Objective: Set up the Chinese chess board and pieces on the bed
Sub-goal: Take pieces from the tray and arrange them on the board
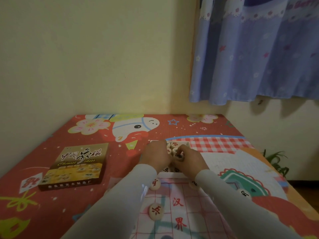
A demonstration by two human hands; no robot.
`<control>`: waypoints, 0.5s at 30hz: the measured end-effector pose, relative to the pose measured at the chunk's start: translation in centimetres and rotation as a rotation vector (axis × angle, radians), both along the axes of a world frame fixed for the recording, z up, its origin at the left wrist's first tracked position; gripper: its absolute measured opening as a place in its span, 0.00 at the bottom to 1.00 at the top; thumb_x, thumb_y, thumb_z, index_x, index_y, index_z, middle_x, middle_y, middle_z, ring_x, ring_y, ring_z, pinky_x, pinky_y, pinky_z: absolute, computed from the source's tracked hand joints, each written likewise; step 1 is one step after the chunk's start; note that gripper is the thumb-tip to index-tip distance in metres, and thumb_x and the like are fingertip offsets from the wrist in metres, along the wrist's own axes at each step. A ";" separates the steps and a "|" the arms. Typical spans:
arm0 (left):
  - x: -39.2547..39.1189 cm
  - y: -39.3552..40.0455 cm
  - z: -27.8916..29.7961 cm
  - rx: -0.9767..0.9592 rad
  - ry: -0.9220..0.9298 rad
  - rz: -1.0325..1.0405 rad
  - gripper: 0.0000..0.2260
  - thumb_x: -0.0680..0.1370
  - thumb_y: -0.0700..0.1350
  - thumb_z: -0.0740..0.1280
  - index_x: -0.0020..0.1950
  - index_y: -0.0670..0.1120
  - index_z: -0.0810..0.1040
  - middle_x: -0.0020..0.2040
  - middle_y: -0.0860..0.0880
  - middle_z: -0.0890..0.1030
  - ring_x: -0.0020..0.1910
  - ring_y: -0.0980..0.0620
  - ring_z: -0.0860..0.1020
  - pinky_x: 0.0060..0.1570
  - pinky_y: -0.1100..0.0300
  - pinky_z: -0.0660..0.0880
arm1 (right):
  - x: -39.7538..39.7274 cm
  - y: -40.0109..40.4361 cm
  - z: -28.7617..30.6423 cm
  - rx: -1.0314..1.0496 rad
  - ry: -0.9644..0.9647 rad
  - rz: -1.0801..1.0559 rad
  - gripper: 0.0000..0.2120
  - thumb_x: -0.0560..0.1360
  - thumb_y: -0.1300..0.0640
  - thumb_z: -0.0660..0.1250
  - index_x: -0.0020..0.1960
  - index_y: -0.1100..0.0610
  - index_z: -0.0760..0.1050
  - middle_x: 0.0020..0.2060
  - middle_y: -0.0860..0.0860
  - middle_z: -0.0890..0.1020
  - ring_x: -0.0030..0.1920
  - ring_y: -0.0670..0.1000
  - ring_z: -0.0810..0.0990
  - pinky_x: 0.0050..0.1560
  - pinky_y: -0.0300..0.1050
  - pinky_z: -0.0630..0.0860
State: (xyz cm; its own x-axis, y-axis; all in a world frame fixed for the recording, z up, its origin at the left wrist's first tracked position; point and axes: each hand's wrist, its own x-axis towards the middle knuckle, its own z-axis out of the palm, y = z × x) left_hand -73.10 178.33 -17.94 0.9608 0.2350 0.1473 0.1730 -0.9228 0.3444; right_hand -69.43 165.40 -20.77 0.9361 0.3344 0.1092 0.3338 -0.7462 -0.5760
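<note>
Barely started: both hands still digging in the tray

The board (179, 209) is spread on the bed (51, 195), with only about four pieces on or near it. Most are still in the white tray (172, 175). Right hand (188, 160) pinches a black-lettered piece (179, 156); left hand (155, 156) is in the tray, grip hidden, can't tell. Box lid (76, 167) lies off to the left.

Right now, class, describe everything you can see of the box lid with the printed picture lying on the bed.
The box lid is a flat square of what looks like printed cardboard, brown and gold. Its top bears large Chinese characters, the words "Chinese chess", and a picture of pieces on a board; small white characters run along its near edge. It lies face up on the red patterned bedsheet, left of both hands, touched by nothing else.
</note>
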 end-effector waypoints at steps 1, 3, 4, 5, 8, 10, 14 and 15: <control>0.2 -0.2 -0.5 -0.011 -0.002 0.006 0.07 0.74 0.47 0.66 0.46 0.48 0.69 0.48 0.45 0.80 0.49 0.45 0.78 0.39 0.58 0.67 | 0.0 -0.1 -0.2 -0.014 0.000 0.016 0.06 0.74 0.53 0.66 0.49 0.52 0.72 0.41 0.52 0.81 0.41 0.52 0.79 0.42 0.48 0.79; 0.4 -0.6 -1.6 -0.038 0.008 0.000 0.09 0.75 0.47 0.65 0.52 0.46 0.71 0.50 0.45 0.80 0.50 0.44 0.77 0.40 0.57 0.67 | 0.0 -0.2 -0.2 -0.032 -0.007 0.044 0.06 0.73 0.56 0.66 0.49 0.52 0.71 0.42 0.52 0.81 0.41 0.53 0.79 0.43 0.51 0.80; 0.5 -0.7 -2.1 -0.063 0.013 -0.012 0.11 0.75 0.47 0.65 0.55 0.46 0.70 0.50 0.45 0.79 0.51 0.44 0.77 0.40 0.57 0.67 | 0.1 -0.3 -0.2 -0.034 -0.009 0.054 0.06 0.73 0.57 0.66 0.49 0.52 0.70 0.42 0.53 0.82 0.41 0.53 0.79 0.44 0.51 0.80; 0.5 -0.8 -2.5 -0.087 0.013 -0.026 0.13 0.74 0.47 0.65 0.56 0.46 0.69 0.50 0.45 0.79 0.51 0.44 0.77 0.40 0.56 0.67 | 0.2 -0.4 -0.1 -0.036 -0.010 0.056 0.06 0.73 0.57 0.66 0.48 0.52 0.70 0.42 0.53 0.82 0.42 0.54 0.79 0.44 0.51 0.80; 0.6 -0.9 -3.1 -0.101 -0.004 -0.039 0.12 0.75 0.45 0.65 0.56 0.47 0.67 0.49 0.46 0.79 0.49 0.45 0.77 0.39 0.56 0.67 | 0.5 -0.6 -0.1 -0.043 -0.015 0.061 0.06 0.73 0.57 0.65 0.47 0.51 0.69 0.40 0.51 0.80 0.41 0.53 0.79 0.43 0.49 0.79; 0.5 -0.8 -3.5 -0.099 -0.025 -0.035 0.09 0.76 0.43 0.63 0.55 0.48 0.67 0.49 0.46 0.80 0.47 0.45 0.78 0.38 0.56 0.68 | 0.5 -0.6 -0.2 -0.065 -0.018 0.075 0.07 0.73 0.58 0.66 0.47 0.50 0.69 0.38 0.49 0.78 0.40 0.52 0.78 0.42 0.47 0.79; 0.3 -0.4 -2.6 -0.067 -0.044 -0.079 0.08 0.75 0.45 0.64 0.50 0.50 0.65 0.44 0.49 0.78 0.43 0.47 0.74 0.37 0.57 0.66 | 0.7 -1.0 0.1 -0.026 -0.013 0.063 0.06 0.73 0.54 0.67 0.48 0.49 0.70 0.40 0.49 0.79 0.40 0.51 0.78 0.43 0.47 0.79; 0.3 -0.2 -2.1 -0.064 -0.042 -0.081 0.09 0.75 0.45 0.65 0.48 0.50 0.64 0.41 0.50 0.75 0.41 0.48 0.73 0.36 0.57 0.65 | 0.9 -1.0 0.3 0.017 -0.017 0.045 0.07 0.73 0.52 0.67 0.49 0.49 0.71 0.41 0.49 0.79 0.40 0.50 0.79 0.42 0.48 0.80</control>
State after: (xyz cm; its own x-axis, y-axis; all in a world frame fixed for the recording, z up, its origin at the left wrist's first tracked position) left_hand -72.83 178.15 -20.08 0.9702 0.1673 0.1753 0.0828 -0.9089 0.4088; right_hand -68.53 164.36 -20.47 0.9181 0.3742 0.1309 0.3767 -0.7204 -0.5824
